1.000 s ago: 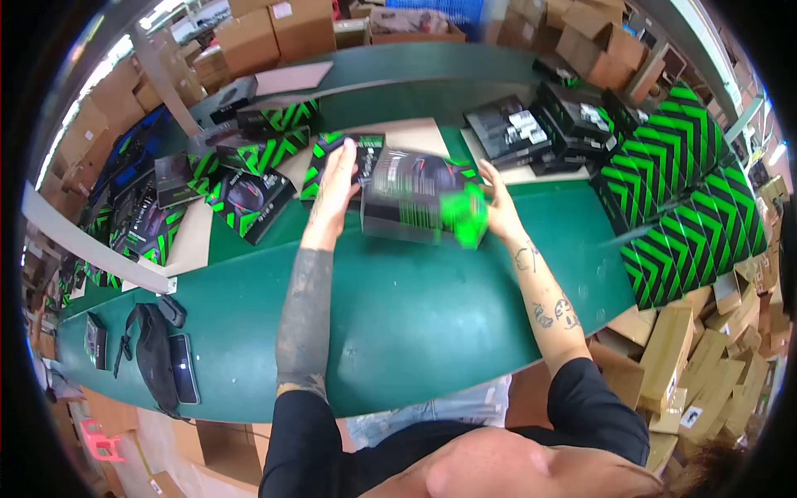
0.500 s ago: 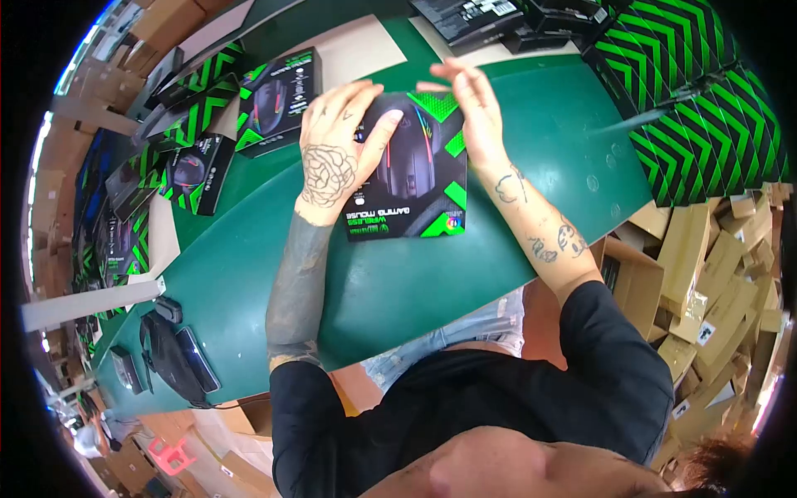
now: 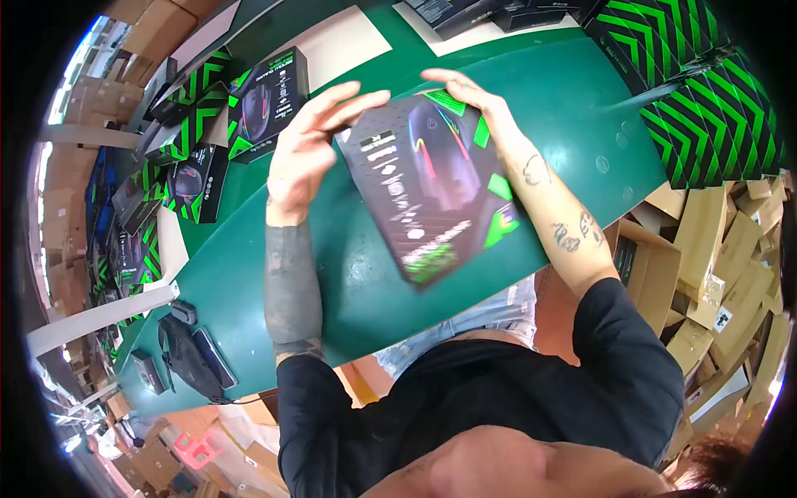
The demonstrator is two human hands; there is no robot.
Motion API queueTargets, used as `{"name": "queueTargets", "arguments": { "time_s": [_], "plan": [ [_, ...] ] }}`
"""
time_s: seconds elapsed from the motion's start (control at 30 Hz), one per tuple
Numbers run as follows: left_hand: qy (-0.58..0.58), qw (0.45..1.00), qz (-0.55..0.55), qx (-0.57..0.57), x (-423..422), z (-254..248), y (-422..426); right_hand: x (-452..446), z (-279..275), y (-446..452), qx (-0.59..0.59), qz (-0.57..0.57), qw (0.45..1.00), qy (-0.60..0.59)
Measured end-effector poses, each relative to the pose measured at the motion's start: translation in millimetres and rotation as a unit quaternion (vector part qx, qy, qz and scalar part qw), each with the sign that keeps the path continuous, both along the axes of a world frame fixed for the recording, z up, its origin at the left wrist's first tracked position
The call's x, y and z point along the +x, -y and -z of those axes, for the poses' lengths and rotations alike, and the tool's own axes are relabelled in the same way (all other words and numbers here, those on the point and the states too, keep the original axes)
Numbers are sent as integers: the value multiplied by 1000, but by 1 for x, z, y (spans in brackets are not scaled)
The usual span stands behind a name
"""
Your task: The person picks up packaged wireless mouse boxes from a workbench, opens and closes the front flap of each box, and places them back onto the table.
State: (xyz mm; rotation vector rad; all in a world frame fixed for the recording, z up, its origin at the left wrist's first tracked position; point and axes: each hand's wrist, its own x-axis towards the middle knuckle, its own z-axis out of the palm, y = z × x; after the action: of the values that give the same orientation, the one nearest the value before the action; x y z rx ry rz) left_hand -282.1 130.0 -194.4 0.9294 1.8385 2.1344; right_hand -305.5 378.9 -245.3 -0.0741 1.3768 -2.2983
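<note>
A black and green gaming mouse box [image 3: 427,187], blurred by motion, is tilted above the green table [image 3: 374,307] in front of me. My left hand [image 3: 311,149] is at the box's upper left corner, its fingers spread and slightly bent. Along the upper right edge of the box lies my right hand [image 3: 473,95], with the fingers reaching over the top; part of them is hidden behind the box. The box is held at its far end, its printed mouse picture facing up.
Similar boxes [image 3: 266,104] lie at the left. Green-striped boxes [image 3: 706,124] are stacked at the right, and black boxes [image 3: 531,15] at the far edge. A phone [image 3: 214,357] and black pouch [image 3: 187,357] lie near the left front. Cartons [image 3: 706,307] are piled beyond the right edge.
The mouse box has turned and shifted right and nearer my body. My left hand has come off its face toward the corner, and my right hand has closed in on the far edge.
</note>
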Motion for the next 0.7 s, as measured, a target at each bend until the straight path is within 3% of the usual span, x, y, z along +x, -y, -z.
{"name": "queueTargets", "arguments": {
  "time_s": [0.03, 0.1, 0.17, 0.23, 0.3, 0.37, 0.43, 0.5, 0.53, 0.57, 0.63, 0.7],
  "plan": [
    [44, 999, 4, -31, 7, -6, -4, -1, 3, -1, 19, -57, 997, -48],
    [-30, 977, 61, -200, -6, 1, 1, -9, 16, -6, 67, -157, 974, -149],
    [-13, 962, 76, -262, -7, 14, -15, -2, 35, 5, 81, -183, 970, -136],
    [-36, 955, 108, -273, -7, 16, -20, 1, 76, 29, -11, -196, 980, 22],
    [-17, 941, 109, -320, -2, 9, -30, 6, 59, 43, -43, -215, 975, 36],
    [53, 954, 73, -287, 0, 14, -40, 5, 49, 36, -103, -237, 966, -6],
    [-14, 961, 77, -264, -7, 24, -37, -3, 61, 25, -91, -178, 974, 109],
    [-29, 975, 75, -208, -11, 24, -31, -13, 54, 7, -99, -214, 959, 160],
    [-48, 979, 47, -194, -18, 43, -18, -14, 45, 7, -175, -199, 945, 193],
    [-125, 979, 107, -117, -34, 55, -7, -9, 36, 3, -198, -192, 943, 187],
    [-156, 977, -71, -128, -24, 44, 8, -14, 36, -5, -228, -198, 940, 159],
    [-85, 957, -259, -103, -15, 37, 15, -10, 29, -8, -230, -150, 954, 119]
  ]
}}
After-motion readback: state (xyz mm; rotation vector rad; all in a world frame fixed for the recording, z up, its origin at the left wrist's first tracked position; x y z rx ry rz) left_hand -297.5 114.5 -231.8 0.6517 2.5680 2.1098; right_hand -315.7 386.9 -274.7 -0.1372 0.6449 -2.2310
